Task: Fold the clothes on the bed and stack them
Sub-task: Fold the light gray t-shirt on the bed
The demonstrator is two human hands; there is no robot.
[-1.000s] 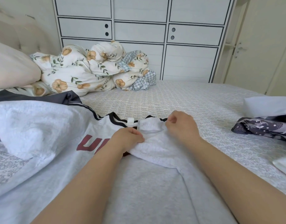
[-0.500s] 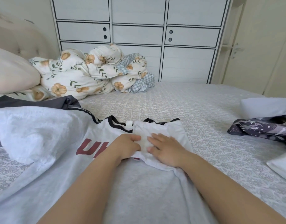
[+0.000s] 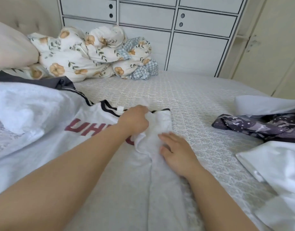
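Soft white jersey, trimmed in black at the neck and printed with dark red letters, makes up the T-shirt (image 3: pixel 100 129) that is spread on the bed (image 3: pixel 185 104) directly in front of the person. It is judged to be light, limp and not at all fragile; it should crease wherever it is pressed and slide easily over the textured bedspread, so a fold is best taken at the shoulder seam or along a doubled edge, with a flat palm kept on the body to stop it shifting. The right side of the shirt is already seen turned in over the chest, part of the lettering being covered by it. The left hand (image 3: pixel 135 120) is closed just right of the collar, a bunch of the turned-in white cloth being pinched in its fingers. The right hand (image 3: pixel 175 150) is laid open and flat, fingers together, on the folded panel just nearer than the collar; nothing is gripped by it. A dark patterned garment (image 3: pixel 253 125) is seen well to the right of the shirt.
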